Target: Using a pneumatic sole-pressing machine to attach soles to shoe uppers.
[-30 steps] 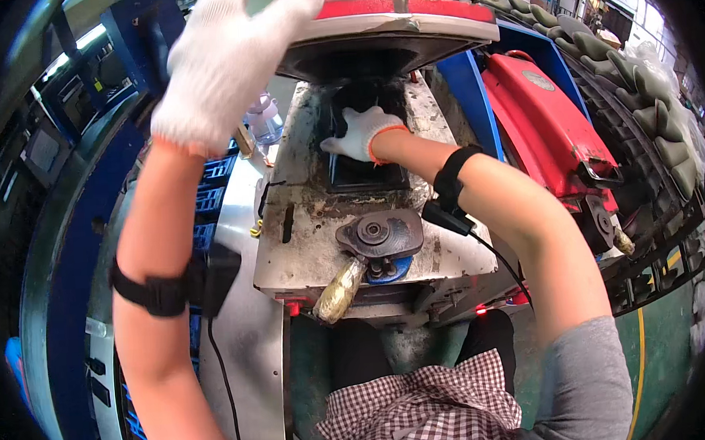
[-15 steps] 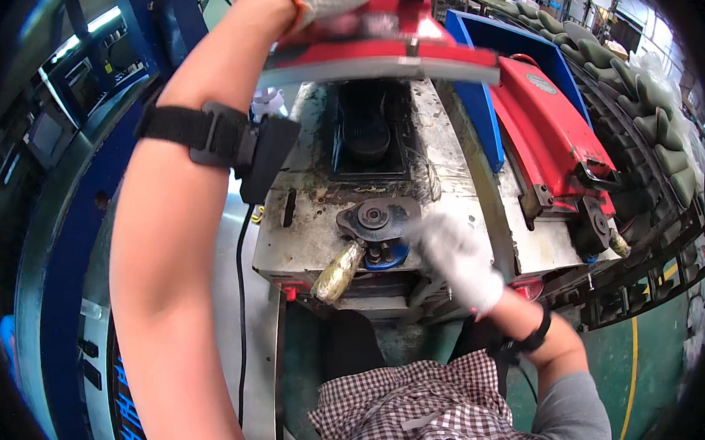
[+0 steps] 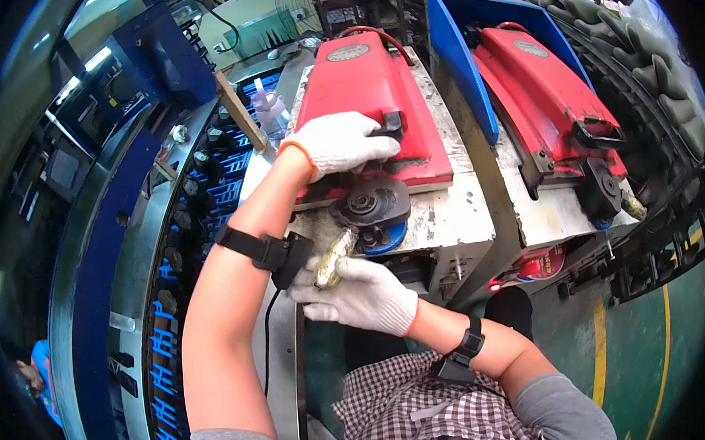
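My left hand (image 3: 337,145), in a white knitted glove with an orange cuff, grips the black handle (image 3: 394,125) at the near end of a red machine lid (image 3: 361,72). That lid lies lowered on the worn white machine top (image 3: 458,222). Below it, my gloved right hand (image 3: 360,298) is palm up around a lever handle (image 3: 335,261) wrapped in yellowish tape, thumb on one side and fingers on the other. The lever joins a dark round cam clamp (image 3: 371,203) with a blue base (image 3: 387,239). The dark mold under the lid is hidden.
To the right stands a second red-lidded machine (image 3: 545,90) with a blue guard (image 3: 462,67). A clear squeeze bottle (image 3: 269,113) is beyond my left forearm. On the left runs a conveyor with blue racks (image 3: 164,349); dark insole-like pieces (image 3: 597,28) hang at far right.
The red lid has come down from its raised position over the dark mold, my left hand still on its handle. My right hand has moved left from beside the clamp to the taped lever.
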`<state>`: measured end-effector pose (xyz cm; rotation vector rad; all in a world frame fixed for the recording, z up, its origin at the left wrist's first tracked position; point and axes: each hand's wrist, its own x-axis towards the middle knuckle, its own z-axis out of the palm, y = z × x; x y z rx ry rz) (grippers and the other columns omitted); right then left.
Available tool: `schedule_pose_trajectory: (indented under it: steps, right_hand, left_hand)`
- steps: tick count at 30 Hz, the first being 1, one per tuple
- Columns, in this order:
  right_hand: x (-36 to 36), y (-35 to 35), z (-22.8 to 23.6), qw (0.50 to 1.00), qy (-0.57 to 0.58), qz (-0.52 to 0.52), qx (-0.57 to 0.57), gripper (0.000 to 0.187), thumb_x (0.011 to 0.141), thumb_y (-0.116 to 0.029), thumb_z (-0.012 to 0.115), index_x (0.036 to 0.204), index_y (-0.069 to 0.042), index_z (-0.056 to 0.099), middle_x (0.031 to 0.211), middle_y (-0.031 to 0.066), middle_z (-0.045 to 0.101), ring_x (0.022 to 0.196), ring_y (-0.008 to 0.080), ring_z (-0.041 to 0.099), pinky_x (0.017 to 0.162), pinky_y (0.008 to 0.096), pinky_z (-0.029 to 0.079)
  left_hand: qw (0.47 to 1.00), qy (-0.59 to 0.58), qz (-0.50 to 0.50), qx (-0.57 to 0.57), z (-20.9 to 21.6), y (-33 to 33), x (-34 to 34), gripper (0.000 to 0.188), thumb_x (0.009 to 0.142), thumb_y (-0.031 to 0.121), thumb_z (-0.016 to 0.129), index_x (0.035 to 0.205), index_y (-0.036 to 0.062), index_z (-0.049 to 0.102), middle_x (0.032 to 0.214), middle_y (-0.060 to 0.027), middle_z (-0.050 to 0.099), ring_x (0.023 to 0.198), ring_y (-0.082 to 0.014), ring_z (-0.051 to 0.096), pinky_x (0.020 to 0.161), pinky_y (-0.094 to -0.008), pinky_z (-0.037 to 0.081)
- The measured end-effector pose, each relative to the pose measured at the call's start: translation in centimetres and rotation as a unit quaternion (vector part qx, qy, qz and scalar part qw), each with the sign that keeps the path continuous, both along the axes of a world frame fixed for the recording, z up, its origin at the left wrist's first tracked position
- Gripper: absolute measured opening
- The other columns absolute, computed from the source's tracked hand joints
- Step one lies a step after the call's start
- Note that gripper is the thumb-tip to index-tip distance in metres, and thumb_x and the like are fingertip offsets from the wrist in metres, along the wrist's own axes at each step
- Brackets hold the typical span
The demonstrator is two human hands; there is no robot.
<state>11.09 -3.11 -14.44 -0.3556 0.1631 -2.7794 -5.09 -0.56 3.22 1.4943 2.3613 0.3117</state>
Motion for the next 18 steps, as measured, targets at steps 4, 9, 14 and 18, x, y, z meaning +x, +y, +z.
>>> schedule_pose_trajectory:
  steps: [4, 9, 14, 18]
  right_hand:
    - [0.0, 0.9, -0.4, 0.997, 0.000, 0.028, -0.071, 0.030, 0.089, -0.018, 0.069, 0.116, -0.008, 0.062, 0.109, 0.0100, 0.064, 0.100, 0.0251, 0.062, 0.084, 0.0396, 0.049]
    - [0.8, 0.5, 1.6, 0.997, -0.076, -0.009, 0.009, 0.014, 0.094, -0.023, 0.062, 0.103, -0.013, 0.061, 0.089, 0.0020, 0.059, 0.071, 0.0150, 0.051, 0.065, 0.0304, 0.043]
    - [6.6, 6.1, 1.7, 0.995, -0.037, -0.065, 0.062, 0.036, 0.097, -0.037, 0.063, 0.118, -0.008, 0.061, 0.074, -0.0059, 0.048, 0.065, 0.0088, 0.046, 0.059, 0.0289, 0.039]
    - [12.1, 12.0, 2.8, 0.965, -0.086, -0.213, 0.124, 0.068, 0.099, -0.044, 0.064, 0.154, -0.008, 0.044, 0.110, 0.0127, 0.069, 0.083, 0.0218, 0.066, 0.078, 0.0362, 0.055]
  left_hand:
    - [1.000, -0.014, 0.020, -0.017, 0.5, 0.7, 0.5, 0.055, 0.090, 0.060, 0.063, 0.096, 0.0076, 0.078, 0.079, -0.0104, 0.073, 0.073, -0.0238, 0.069, 0.075, -0.0368, 0.052]
    - [1.000, 0.011, 0.026, -0.006, -0.5, 0.1, 0.3, 0.056, 0.089, 0.060, 0.064, 0.100, 0.0080, 0.079, 0.085, -0.0123, 0.074, 0.078, -0.0249, 0.070, 0.078, -0.0370, 0.052]
    - [0.999, 0.001, 0.009, 0.038, -1.9, 0.4, 0.1, 0.052, 0.091, 0.057, 0.066, 0.101, 0.0069, 0.075, 0.075, -0.0067, 0.068, 0.070, -0.0192, 0.065, 0.069, -0.0350, 0.049]
    - [0.998, 0.018, -0.031, 0.058, -2.3, 0.5, -0.7, 0.047, 0.093, 0.053, 0.064, 0.093, 0.0067, 0.074, 0.075, -0.0057, 0.067, 0.070, -0.0173, 0.063, 0.069, -0.0345, 0.049]
